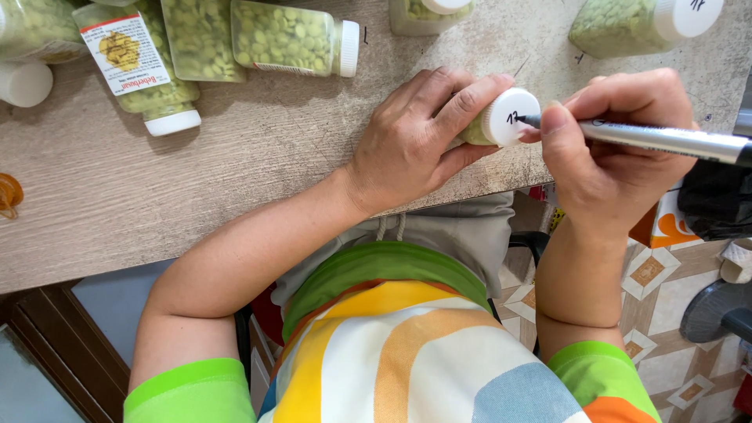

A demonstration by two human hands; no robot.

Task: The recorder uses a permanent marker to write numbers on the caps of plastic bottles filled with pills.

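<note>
My left hand (415,133) grips a small clear bottle of green tablets lying on its side on the wooden table (258,157), its white cap (511,116) turned toward my right hand. In my right hand (619,141) is a silver-barrelled black marker (666,141), and the tip touches the cap, where dark marks are written. Most of the bottle's body is hidden under my left fingers.
Several more clear bottles of green tablets with white caps lie along the table's far edge, one (294,37) just beyond my left hand and another (638,23) at the far right. A loose white cap (25,83) sits at the left. Patterned floor tiles (666,290) show below right.
</note>
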